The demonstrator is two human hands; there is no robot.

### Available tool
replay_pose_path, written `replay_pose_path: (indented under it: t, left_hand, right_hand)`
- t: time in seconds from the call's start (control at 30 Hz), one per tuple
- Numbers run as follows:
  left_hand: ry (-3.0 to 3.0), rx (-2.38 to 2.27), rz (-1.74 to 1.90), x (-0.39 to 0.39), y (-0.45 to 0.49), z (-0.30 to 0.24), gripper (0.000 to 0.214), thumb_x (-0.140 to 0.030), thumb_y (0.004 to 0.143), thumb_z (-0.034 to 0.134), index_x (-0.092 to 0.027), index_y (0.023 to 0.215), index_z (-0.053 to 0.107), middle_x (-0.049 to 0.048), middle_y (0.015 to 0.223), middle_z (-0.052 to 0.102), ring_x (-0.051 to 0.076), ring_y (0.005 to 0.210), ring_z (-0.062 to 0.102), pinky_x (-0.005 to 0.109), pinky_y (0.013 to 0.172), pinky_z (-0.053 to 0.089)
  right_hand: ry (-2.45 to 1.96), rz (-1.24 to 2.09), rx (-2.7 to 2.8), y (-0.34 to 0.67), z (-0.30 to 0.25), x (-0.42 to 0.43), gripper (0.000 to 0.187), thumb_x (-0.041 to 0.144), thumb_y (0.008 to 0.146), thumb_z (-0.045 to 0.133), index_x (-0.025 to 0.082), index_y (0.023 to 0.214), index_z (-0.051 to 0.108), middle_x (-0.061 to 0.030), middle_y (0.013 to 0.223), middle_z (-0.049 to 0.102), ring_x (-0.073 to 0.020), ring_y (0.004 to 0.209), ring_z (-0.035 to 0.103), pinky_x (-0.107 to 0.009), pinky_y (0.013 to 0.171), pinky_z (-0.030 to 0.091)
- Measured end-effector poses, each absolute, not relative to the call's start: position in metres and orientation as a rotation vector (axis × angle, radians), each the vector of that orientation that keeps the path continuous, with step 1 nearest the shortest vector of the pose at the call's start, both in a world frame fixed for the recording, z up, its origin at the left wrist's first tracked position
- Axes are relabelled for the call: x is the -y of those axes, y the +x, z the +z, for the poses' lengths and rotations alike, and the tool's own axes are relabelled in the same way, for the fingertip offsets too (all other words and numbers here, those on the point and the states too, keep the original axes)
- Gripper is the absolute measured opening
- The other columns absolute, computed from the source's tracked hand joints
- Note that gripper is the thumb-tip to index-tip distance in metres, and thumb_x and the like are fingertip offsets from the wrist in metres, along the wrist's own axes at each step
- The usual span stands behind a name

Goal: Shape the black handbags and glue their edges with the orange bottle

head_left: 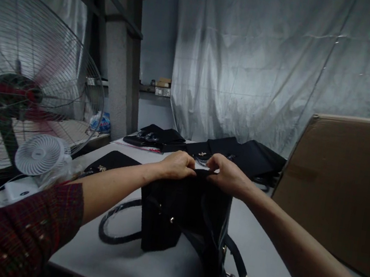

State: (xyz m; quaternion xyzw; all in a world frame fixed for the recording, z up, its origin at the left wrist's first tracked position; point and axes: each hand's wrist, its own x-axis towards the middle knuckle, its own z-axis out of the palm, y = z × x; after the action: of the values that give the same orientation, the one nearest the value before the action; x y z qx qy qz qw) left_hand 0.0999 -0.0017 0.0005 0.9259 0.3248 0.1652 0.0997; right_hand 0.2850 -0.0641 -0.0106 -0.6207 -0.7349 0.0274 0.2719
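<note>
A black handbag [161, 219] stands on the white table [109, 262] right in front of me. My left hand [179, 165] pinches its upper edge, fingers closed. Close beside it, my right hand [226, 175] grips the same edge with thumb and fingers together. One looped handle [104, 224] of the bag lies out to the left on the tabletop. On the right hangs a strap [238, 264] with a metal buckle at its end. The inside of the bag is too dark to make out.
More black bags [245, 155] lie along the table's far side, with another black piece [114, 160] at left. A large cardboard box [341, 191] stands at right. A big caged fan [35, 86] and a small white fan [42, 155] are at left.
</note>
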Motion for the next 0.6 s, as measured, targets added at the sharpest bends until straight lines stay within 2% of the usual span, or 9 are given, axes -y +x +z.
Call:
replay_pose_path:
  t: [0.17,0.6]
  left_hand:
    - [2.739,-0.995,0.502,0.0013,0.0987,-0.0019,0.016,-0.031,0.076,0.066,-0.017,0.078,0.072,-0.0011,0.065,0.065,0.013,0.067,0.056,0.022,0.061,0.035]
    - [2.799,-1.002,0.516,0.0071,0.1005,-0.0026,0.017,-0.031,0.078,0.062,-0.016,0.077,0.07,0.0006,0.07,0.067,0.014,0.068,0.057,0.022,0.058,0.035]
  right_hand:
    - [-1.721,0.171,1.967,0.2957,-0.0106,0.0673,0.035,0.012,0.064,0.067,0.02,0.096,0.055,-0.001,0.085,0.068,-0.0158,0.07,0.063,-0.023,0.06,0.044]
    - [-1.541,0.023,2.095,0.2958,-0.0121,0.0596,0.011,0.014,0.066,0.069,0.021,0.074,0.065,-0.0005,0.1,0.057,-0.0129,0.076,0.058,-0.024,0.068,0.044]
